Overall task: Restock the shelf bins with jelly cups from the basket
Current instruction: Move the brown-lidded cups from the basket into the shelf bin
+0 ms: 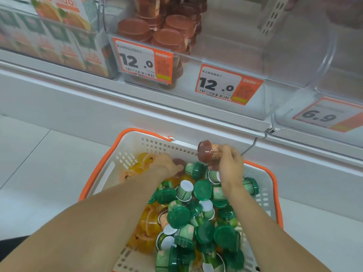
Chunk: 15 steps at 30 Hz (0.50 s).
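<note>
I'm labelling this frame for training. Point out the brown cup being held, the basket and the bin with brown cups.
brown cup (204, 153): head view, on its lid.
basket (143, 132): head view, on its orange rim.
bin (188, 61): head view, on its clear front wall.

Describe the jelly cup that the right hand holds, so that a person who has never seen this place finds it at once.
Start at the white basket with the orange rim on the floor below the shelf. Above its far edge, the right hand grips a brown jelly cup lying on its side. It is the only cup lifted out of the heap, and nearly all cups below it are green or orange.
</note>
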Motion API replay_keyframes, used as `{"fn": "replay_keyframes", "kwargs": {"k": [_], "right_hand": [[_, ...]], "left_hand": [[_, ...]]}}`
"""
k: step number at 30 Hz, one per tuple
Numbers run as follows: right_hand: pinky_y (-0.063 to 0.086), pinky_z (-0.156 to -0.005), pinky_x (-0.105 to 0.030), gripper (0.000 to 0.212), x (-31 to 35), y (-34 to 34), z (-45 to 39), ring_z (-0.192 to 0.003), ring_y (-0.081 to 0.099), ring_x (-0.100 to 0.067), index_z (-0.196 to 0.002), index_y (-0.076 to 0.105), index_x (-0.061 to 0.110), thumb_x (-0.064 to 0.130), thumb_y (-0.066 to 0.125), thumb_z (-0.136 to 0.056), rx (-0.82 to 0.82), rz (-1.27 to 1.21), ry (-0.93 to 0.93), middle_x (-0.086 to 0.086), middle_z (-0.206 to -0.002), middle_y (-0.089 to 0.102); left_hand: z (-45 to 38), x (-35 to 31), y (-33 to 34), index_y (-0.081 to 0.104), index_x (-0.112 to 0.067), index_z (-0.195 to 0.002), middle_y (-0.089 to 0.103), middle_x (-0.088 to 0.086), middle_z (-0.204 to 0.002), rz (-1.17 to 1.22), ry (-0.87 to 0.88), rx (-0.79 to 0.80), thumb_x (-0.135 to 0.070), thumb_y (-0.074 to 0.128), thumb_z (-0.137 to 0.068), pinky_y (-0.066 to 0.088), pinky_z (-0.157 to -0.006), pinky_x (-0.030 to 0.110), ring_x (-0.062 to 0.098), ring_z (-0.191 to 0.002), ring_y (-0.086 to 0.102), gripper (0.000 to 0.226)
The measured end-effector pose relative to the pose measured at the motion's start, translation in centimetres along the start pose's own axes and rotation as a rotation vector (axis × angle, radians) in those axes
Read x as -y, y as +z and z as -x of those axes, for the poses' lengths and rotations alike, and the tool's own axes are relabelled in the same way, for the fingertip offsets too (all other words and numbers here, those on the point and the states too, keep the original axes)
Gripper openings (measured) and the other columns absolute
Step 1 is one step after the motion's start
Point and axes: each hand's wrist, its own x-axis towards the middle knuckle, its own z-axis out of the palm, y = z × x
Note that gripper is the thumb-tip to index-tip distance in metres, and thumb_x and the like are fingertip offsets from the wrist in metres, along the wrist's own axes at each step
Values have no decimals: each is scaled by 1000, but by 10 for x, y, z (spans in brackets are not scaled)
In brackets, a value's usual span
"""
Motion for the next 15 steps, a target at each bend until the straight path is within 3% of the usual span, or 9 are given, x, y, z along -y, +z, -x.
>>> {"fn": "replay_keyframes", "kwargs": {"k": [4, 7, 9, 12, 15], "right_hand": [[48, -51, -33, 30, 4, 3, 1, -56, 60, -21, -88, 66, 3, 17, 42, -99, 110, -123, 145, -16, -76, 67], [47, -53, -33, 33, 9, 6, 7, -54, 57, -19, -93, 64, -3, 19, 39, -100, 218, -210, 226, -13, -69, 65], [46, -55, -33, 37, 15, 6, 13, -56, 53, -19, -90, 62, -3, 21, 35, -100, 289, -226, 276, -13, -65, 63], [42, -54, -31, 36, 30, 7, 25, -61, 48, -20, -93, 56, -1, 21, 30, -102, 364, -309, 366, -16, -73, 57], [45, -54, -30, 35, 47, 7, 35, -64, 51, -21, -105, 56, -3, 19, 29, -103, 441, -430, 484, -20, -86, 57]], "left_hand": [[7, 1, 2, 70, -4, -110, 69, 6, -95, -105, 26, -120, -37, 72, -88, 47, -64, 24, 18, -78, 57, 39], [16, -4, -13, 70, -7, -104, 69, 8, -96, -53, -12, -116, -34, 77, -85, 50, -68, 26, 21, -82, 60, 34], [24, -8, -33, 64, -9, -97, 68, 10, -89, 44, -15, -57, -31, 77, -85, 53, -73, 33, 25, -83, 63, 28], [41, -16, -76, 58, -11, -85, 57, 11, -68, 91, 28, 61, -23, 71, -88, 42, -49, 27, 22, -58, 51, 19], [68, -28, -129, 60, -8, -101, 43, 8, -70, 84, 13, 311, -19, 55, -95, 28, -47, 24, 15, -48, 33, 13]]}}
